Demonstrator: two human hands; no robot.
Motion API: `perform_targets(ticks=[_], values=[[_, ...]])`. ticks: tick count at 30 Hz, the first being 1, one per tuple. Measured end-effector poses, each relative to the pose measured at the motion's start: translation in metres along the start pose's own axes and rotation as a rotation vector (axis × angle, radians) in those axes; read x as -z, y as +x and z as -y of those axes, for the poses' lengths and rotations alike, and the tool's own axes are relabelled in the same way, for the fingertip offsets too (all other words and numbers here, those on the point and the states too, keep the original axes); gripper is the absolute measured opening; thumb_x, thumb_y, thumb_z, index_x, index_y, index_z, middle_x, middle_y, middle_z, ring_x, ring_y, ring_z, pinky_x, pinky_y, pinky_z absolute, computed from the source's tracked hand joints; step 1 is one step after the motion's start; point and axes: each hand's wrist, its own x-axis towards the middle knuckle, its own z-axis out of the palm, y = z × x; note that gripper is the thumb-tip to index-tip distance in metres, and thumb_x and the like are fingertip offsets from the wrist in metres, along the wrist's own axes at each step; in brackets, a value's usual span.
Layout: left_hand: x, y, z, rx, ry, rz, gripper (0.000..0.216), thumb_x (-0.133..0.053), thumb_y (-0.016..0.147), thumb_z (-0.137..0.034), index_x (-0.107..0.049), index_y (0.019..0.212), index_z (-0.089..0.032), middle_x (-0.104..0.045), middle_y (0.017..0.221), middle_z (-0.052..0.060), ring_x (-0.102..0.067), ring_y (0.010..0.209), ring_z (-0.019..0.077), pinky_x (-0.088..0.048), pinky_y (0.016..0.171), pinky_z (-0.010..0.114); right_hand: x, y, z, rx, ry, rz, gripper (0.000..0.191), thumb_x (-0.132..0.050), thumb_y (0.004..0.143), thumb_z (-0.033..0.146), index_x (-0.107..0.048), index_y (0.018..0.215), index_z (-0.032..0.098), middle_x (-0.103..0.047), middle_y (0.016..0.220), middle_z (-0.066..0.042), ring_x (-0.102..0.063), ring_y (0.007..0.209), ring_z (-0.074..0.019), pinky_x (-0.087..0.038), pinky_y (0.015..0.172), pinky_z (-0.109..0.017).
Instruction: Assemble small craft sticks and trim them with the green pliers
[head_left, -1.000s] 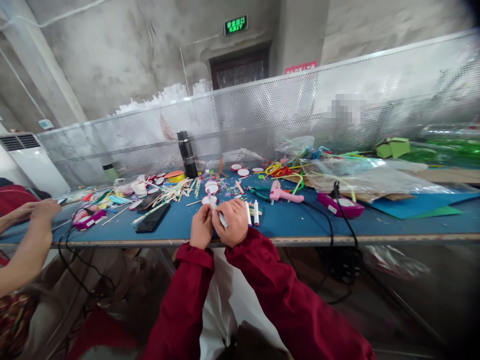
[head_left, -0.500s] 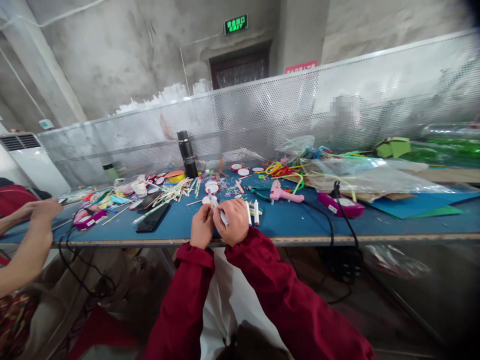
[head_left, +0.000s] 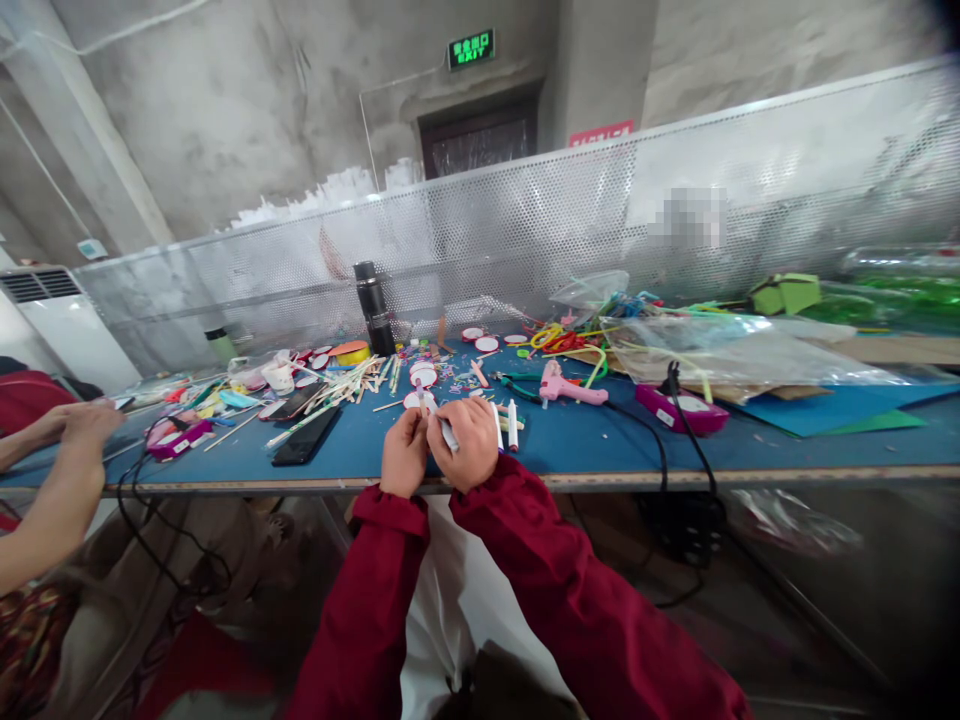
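Observation:
Close together at the table's front edge, both my hands are closed. A white marker pen (head_left: 448, 434) lies slanted in my right hand (head_left: 471, 440), its rear end towards me. My left hand (head_left: 403, 458) pinches a small pale strip (head_left: 421, 396) that sticks up near the pen's front end; most of it is covered by fingers, so I cannot tell its kind. Just right of my right hand, two more white markers, one of them the outer marker (head_left: 513, 425), lie on the blue table (head_left: 585, 450). White discs with red rims (head_left: 424, 375) lie just beyond my fingers.
A pink glue gun (head_left: 566, 385) and green-handled pliers (head_left: 517, 388) lie to the right, near a purple box (head_left: 682, 410). At left are a black phone (head_left: 307, 437), wooden sticks (head_left: 352, 380) and another person's hand (head_left: 86, 420). A black flask (head_left: 373, 308) stands behind.
The pale strip between my fingers has shifted slightly to the left and up. My hands and the marker are in nearly the same place.

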Motion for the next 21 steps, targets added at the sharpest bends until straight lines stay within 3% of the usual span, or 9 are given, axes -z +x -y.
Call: perform_targets(ticks=[21], values=[[-0.0004, -0.0001, -0.0003, 0.014, -0.002, -0.001, 0.016, -0.061, 0.09, -0.034, -0.064, 0.083, -0.02, -0.057, 0.071, -0.003, -0.051, 0.068, 0.0148, -0.045, 0.07, 0.025, -0.0007, -0.0003, -0.0005, -0.008, 0.002, -0.013, 0.014, -0.056, 0.095, 0.022, -0.053, 0.082, 0.025, -0.065, 0.073, -0.002, -0.058, 0.073, -0.0214, -0.043, 0.084, -0.04]])
